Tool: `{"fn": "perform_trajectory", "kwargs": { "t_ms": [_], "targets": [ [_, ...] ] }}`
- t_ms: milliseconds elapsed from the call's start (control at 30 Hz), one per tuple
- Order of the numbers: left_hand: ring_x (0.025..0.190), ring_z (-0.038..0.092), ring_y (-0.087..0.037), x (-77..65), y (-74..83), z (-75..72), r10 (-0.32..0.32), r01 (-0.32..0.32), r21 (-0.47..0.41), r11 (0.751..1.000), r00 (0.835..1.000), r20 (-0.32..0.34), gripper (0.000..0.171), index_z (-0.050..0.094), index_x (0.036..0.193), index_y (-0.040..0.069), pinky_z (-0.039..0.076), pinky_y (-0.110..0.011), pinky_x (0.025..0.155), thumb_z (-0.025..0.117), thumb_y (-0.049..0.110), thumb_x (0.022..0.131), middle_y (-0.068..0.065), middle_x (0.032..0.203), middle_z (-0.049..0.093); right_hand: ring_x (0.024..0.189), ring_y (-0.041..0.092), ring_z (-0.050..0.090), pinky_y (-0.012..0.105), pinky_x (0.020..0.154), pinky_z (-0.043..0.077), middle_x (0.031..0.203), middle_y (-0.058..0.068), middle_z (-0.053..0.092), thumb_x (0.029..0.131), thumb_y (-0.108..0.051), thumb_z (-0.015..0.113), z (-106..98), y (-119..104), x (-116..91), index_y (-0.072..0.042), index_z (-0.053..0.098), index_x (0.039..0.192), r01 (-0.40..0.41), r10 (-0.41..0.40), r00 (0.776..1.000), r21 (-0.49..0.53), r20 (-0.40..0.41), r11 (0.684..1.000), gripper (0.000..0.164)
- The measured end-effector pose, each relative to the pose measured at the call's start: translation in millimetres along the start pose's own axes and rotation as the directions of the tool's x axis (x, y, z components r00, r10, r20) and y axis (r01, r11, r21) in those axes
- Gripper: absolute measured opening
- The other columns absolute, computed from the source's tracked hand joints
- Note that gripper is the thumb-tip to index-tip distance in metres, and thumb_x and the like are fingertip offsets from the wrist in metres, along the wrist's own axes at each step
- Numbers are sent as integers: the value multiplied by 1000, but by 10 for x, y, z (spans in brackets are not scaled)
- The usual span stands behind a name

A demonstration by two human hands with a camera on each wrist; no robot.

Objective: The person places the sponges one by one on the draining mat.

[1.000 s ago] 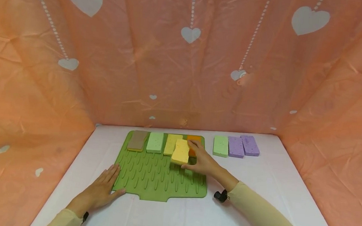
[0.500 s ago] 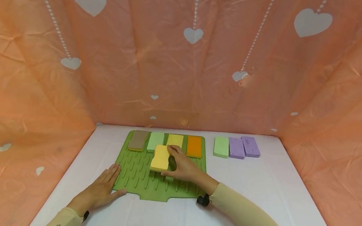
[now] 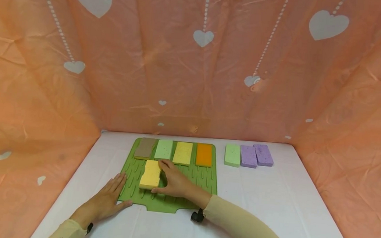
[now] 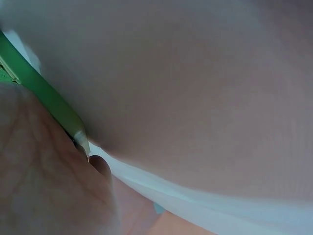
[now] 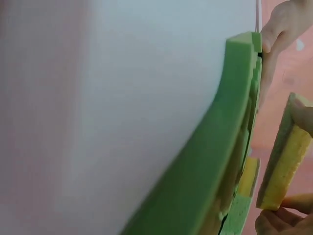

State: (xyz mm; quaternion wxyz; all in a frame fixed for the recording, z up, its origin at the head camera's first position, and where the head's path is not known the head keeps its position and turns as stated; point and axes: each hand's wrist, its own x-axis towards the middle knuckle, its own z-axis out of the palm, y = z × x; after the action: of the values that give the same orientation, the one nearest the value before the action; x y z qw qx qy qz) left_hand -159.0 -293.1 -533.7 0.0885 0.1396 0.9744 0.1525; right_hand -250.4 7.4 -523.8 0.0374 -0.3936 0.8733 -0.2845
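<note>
My right hand [image 3: 176,183] pinches a yellow sponge [image 3: 151,174] by its right side, over the left-middle of a ribbed green mat [image 3: 203,179]. In the right wrist view this sponge [image 5: 289,169] shows a dark layer along one side and is held apart from the mat. With fingers straight, my left hand [image 3: 106,198] rests at the mat's left edge. Along the mat's back edge lie a grey-topped sponge [image 3: 145,148], a pale green sponge [image 3: 164,149], a flat yellow sponge [image 3: 183,152] and an orange sponge [image 3: 204,155].
Right of the mat, on the white table [image 3: 254,197], lie a light green sponge [image 3: 232,154] and two purple sponges, one [image 3: 248,156] beside the other [image 3: 263,155]. An orange cloth [image 3: 176,77] with heart prints encloses the table at the back and sides.
My right hand has carried the yellow sponge leftward and nearer to me, from in front of the orange sponge to the mat's left-middle. My left hand has stayed where it was.
</note>
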Motion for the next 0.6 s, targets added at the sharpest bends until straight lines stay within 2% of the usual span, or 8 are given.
{"fn": "perform_trajectory", "kwargs": {
  "t_ms": [333, 600],
  "targets": [
    [162, 13, -49, 8, -12, 27, -3, 3, 16, 1000, 1000, -7, 108, 19, 167, -8, 17, -66, 129, 59, 67, 102, -28, 177, 12, 157, 29, 38, 38, 122, 44, 174, 19, 26, 94, -56, 80, 133, -148, 152, 1, 25, 169, -29, 29, 999, -23, 17, 999, 109],
    [162, 12, -49, 25, -21, 38, -3, 3, 23, 1000, 1000, -1, 109, 20, 167, -9, 17, -67, 129, 59, 69, 101, -28, 176, 13, 154, 25, 43, 32, 118, 47, 172, 16, 31, 93, -58, 81, 211, -251, 257, 1, 27, 168, -33, 37, 998, -73, 54, 997, 110]
  ]
}}
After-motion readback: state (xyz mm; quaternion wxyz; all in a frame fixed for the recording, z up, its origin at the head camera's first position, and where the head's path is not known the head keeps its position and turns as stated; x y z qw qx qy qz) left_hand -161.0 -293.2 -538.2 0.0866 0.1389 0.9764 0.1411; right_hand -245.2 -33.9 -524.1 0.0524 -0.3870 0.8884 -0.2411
